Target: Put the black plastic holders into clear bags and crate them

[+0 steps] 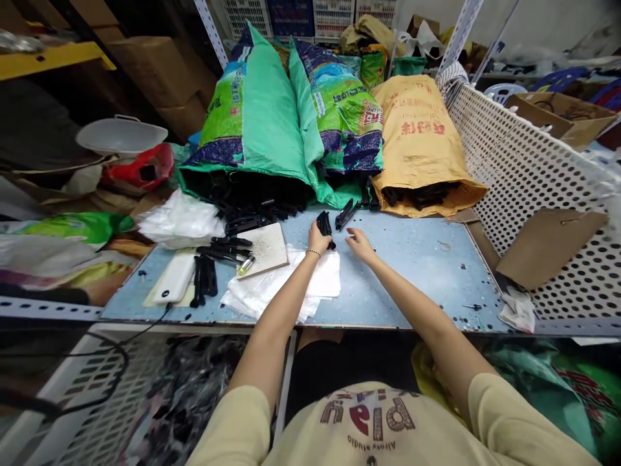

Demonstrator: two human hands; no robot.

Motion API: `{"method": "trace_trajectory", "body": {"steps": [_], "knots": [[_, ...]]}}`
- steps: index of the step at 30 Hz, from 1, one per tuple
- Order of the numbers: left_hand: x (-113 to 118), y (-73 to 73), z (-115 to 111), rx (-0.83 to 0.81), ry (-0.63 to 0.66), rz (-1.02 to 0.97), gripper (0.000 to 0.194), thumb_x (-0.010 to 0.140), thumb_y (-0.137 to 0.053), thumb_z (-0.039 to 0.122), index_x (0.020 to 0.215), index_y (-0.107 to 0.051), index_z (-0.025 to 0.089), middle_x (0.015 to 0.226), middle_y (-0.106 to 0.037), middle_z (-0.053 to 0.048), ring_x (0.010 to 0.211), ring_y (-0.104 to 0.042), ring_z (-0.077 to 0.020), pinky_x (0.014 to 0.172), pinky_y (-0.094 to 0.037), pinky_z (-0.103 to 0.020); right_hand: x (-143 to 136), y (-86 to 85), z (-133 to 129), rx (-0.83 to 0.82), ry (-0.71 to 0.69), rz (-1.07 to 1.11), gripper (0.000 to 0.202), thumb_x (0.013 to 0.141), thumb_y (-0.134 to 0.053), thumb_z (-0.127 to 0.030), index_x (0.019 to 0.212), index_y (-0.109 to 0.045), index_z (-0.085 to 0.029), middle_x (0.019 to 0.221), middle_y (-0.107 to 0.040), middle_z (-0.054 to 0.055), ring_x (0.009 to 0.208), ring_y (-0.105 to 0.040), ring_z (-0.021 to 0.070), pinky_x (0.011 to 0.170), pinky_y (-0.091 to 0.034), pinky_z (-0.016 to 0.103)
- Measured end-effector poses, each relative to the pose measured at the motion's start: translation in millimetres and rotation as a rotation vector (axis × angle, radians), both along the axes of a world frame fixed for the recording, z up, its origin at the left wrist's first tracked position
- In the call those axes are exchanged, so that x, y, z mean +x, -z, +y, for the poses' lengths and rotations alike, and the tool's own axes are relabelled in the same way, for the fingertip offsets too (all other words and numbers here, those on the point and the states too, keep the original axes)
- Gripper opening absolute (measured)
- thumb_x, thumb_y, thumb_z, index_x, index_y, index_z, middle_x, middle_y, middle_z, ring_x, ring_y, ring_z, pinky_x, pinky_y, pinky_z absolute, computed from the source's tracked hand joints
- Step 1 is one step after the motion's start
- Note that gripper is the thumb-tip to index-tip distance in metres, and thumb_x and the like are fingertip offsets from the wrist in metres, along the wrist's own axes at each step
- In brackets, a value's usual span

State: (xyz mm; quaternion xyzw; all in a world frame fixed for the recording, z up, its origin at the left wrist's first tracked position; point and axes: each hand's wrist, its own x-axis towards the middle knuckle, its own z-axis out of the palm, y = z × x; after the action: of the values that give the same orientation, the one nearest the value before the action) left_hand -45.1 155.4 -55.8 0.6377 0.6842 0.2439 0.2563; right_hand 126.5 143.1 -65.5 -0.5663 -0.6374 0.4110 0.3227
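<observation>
My left hand (318,239) is closed around a small bundle of long black plastic pieces (325,224), over the far edge of a stack of white plastic bags (325,275). To its right, my right hand (359,244) is empty, fingers apart, just above the blue tabletop (412,259). A few loose black pieces (345,214) lie just beyond it. More long black pieces (226,249) rest left of the bags, partly on a pale square board (264,249). What exactly the black pieces are, I cannot tell.
Two green sacks (272,123) and a yellow sack (420,129) lie along the back, mouths facing me, with black pieces inside. Further left are folded white bags (182,220) and a white corded device (175,277). A perforated white crate wall (524,149) borders the right side.
</observation>
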Motion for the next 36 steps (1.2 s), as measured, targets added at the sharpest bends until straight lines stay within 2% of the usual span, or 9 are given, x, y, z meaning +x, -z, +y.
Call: {"method": "trace_trajectory", "body": {"steps": [3, 6, 11, 15, 18, 22, 25, 30, 36], "knots": [[15, -2.6, -30, 0.077, -0.06, -0.111, 0.089, 0.08, -0.067, 0.011, 0.159, -0.026, 0.011, 0.143, -0.057, -0.023, 0.132, -0.06, -0.0317, 0.114, -0.047, -0.044, -3, -8.4, -23, -0.057, 0.017, 0.099, 0.054, 0.1, -0.037, -0.039, 0.147, -0.048, -0.013, 0.145, -0.058, 0.021, 0.126, -0.063, 0.0268, 0.103, -0.055, 0.045], [35, 5.4, -89, 0.224, 0.082, -0.43, 0.098, 0.075, -0.073, 0.014, 0.161, -0.026, 0.02, 0.157, -0.041, -0.02, 0.149, -0.042, -0.0332, 0.123, -0.037, -0.047, 0, -18.3, -50, -0.062, 0.056, 0.335, 0.058, 0.094, -0.053, -0.055, 0.141, -0.051, -0.019, 0.134, -0.066, 0.013, 0.119, -0.066, 0.026, 0.098, -0.057, 0.041], [41, 4.9, -163, 0.114, 0.266, -0.942, 0.096, 0.084, -0.074, 0.054, 0.161, -0.022, 0.03, 0.158, -0.04, -0.016, 0.151, -0.038, -0.0346, 0.118, -0.042, -0.05, 10, -30.1, -101, -0.109, -0.057, 0.753, 0.059, 0.081, -0.069, -0.065, 0.125, -0.062, -0.025, 0.121, -0.074, 0.009, 0.118, -0.066, 0.0303, 0.098, -0.055, 0.047], [38, -15.7, -175, -0.024, 0.353, -0.898, 0.081, 0.085, -0.072, 0.055, 0.152, -0.04, 0.022, 0.149, -0.053, -0.016, 0.145, -0.047, -0.0356, 0.117, -0.042, -0.05, 18, -38.8, -129, -0.019, -0.17, 0.564, 0.065, 0.079, -0.073, -0.069, 0.13, -0.066, -0.028, 0.148, -0.061, 0.008, 0.145, -0.047, 0.0313, 0.119, -0.039, 0.047], [44, -29.0, -186, -0.073, 0.219, -0.58, 0.071, 0.082, -0.075, 0.039, 0.145, -0.048, 0.022, 0.127, -0.068, -0.014, 0.121, -0.065, -0.0371, 0.103, -0.051, -0.051, 22, -46.2, -137, 0.017, -0.106, 0.557, 0.074, 0.082, -0.067, -0.073, 0.142, -0.057, -0.03, 0.153, -0.056, 0.007, 0.146, -0.046, 0.0294, 0.118, -0.04, 0.045], [56, -40.2, -203, -0.029, 0.187, -0.162, 0.068, 0.082, -0.071, 0.024, 0.146, -0.048, 0.021, 0.128, -0.068, -0.018, 0.113, -0.068, -0.0405, 0.096, -0.052, -0.053, 22, -55.0, -134, 0.016, 0.266, 0.783, 0.064, 0.084, -0.058, -0.077, 0.118, -0.064, -0.022, 0.095, -0.074, 0.006, 0.089, -0.07, 0.0219, 0.083, -0.057, 0.036], [52, -45.1, -202, -0.12, 0.369, -0.345, 0.072, 0.08, -0.078, 0.033, 0.144, -0.048, 0.021, 0.131, -0.066, -0.017, 0.112, -0.069, -0.0366, 0.094, -0.055, -0.048, 22, -62.6, -131, -0.015, 0.368, 0.876, 0.051, 0.082, -0.062, -0.071, 0.091, -0.064, -0.021, 0.061, -0.06, -0.002, 0.056, -0.057, 0.0142, 0.058, -0.049, 0.028], [45, -44.9, -186, -0.597, 0.602, -1.041, 0.076, 0.087, -0.061, 0.073, 0.139, -0.045, 0.02, 0.104, -0.074, -0.013, 0.076, -0.075, -0.0268, 0.068, -0.059, -0.04, 19, -73.9, -132, -0.048, 0.202, 0.958, 0.053, 0.087, -0.047, -0.075, 0.086, -0.059, -0.024, 0.054, -0.056, -0.003, 0.05, -0.054, 0.0152, 0.054, -0.047, 0.029], [63, -31.6, -193, -0.43, 0.325, -1.036, 0.075, 0.084, -0.048, 0.087, 0.106, -0.056, 0.016, 0.078, -0.07, -0.006, 0.063, -0.068, -0.0199, 0.061, -0.056, -0.033, 41, -65.9, -122, 0.212, 0.253, 0.579, 0.06, 0.097, -0.03, -0.077, 0.096, -0.059, -0.025, 0.077, -0.065, 0.003, 0.071, -0.064, 0.0188, 0.07, -0.053, 0.034]]}}
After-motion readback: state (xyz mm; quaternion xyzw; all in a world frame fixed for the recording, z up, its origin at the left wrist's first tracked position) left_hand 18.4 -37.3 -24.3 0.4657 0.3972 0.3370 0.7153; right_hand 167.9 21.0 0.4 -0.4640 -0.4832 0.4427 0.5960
